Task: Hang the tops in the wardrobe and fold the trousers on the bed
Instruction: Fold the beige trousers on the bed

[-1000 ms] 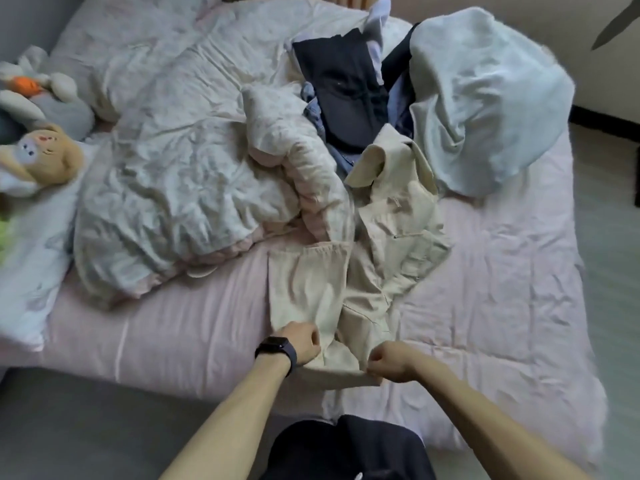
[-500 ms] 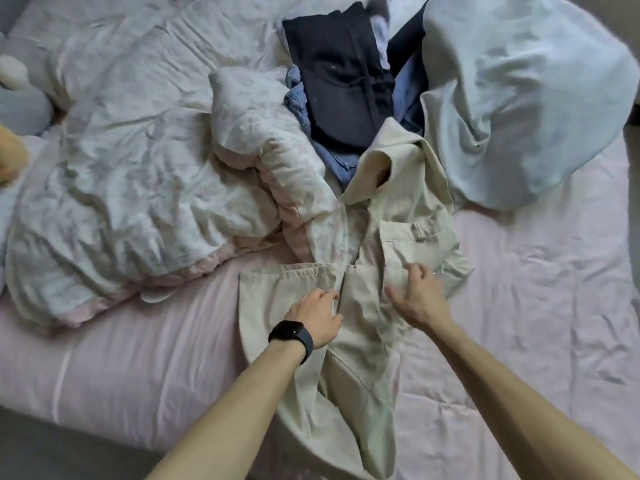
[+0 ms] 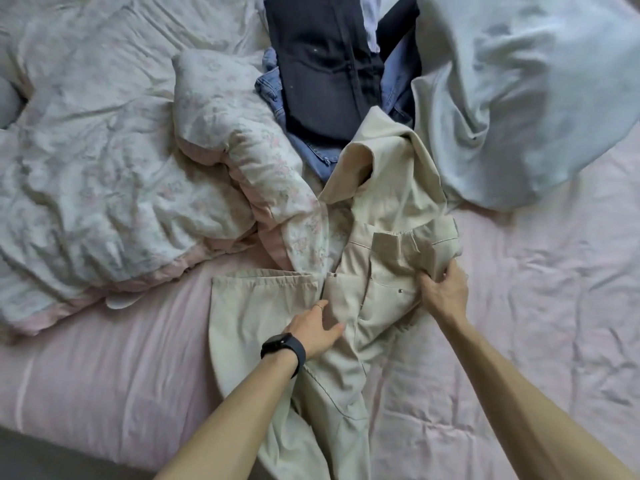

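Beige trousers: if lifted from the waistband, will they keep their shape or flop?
Probably floppy: the beige trousers crumple and fold where the right hand grips them. Likely light, since they drape in soft creases. Legs would likely trail, lying loose toward the bed edge.

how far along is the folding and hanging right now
Nothing looks finished: no folded trousers show on the bed. In hand: the beige trousers lie crumpled, left hand resting on one leg, right hand gripping the waistband. Left: the navy garment, jeans and pale blue garment heaped behind.
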Motion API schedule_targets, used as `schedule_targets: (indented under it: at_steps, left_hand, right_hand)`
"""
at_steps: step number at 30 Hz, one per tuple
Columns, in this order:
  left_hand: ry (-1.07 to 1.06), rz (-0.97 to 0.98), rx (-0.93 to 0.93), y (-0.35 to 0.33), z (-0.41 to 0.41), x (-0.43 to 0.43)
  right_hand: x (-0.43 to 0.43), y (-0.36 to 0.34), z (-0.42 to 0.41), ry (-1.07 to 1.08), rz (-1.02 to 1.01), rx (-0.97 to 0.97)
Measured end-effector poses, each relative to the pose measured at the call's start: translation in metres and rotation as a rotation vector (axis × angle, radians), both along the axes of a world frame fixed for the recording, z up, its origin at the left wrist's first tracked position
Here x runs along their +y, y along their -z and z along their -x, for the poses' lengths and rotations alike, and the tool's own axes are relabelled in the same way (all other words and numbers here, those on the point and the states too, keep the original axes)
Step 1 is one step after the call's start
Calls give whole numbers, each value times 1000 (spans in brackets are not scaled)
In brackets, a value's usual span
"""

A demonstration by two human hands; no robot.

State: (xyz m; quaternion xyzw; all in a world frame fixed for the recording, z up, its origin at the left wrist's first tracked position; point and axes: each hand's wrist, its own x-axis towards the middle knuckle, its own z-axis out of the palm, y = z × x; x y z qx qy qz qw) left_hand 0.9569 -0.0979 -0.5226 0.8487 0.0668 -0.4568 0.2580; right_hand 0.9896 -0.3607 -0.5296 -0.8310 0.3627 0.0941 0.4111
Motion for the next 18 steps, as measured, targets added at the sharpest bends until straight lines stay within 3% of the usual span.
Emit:
schedule_targets:
  at_steps: [4,8,12,18]
  left_hand:
    - [-159,148,-62,-39,-19,-16]
    - [-268,349,-164,-100,-33,-41]
    - [149,289,-374,-166,-34,-56]
    - [736,140,-474,-258,-4,-74]
  right_hand:
    - [6,-51,42,140,-348,-153]
    - [4,-106,76,157,-519,-225]
    - [2,-161,109,112,-593,-244]
    - [15,-244,170,23,-597,-350]
